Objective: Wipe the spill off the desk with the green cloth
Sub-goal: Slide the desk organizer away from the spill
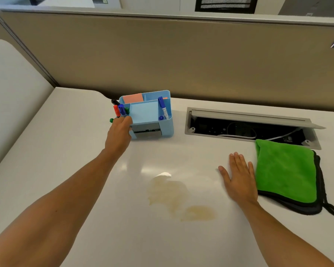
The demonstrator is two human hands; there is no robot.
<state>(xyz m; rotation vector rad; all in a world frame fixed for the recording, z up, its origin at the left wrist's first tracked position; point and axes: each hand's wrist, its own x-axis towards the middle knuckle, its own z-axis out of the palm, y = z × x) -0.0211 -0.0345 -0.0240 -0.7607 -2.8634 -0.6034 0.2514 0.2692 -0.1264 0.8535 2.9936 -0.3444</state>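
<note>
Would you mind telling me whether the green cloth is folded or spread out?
Folded: the green cloth lies doubled over, with stacked dark-trimmed layers showing along its near edge.

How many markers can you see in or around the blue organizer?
5, maybe more hidden. Blue marker in the organizer's right slot; black, red, blue and a green cap at its left side, by the left hand.
</note>
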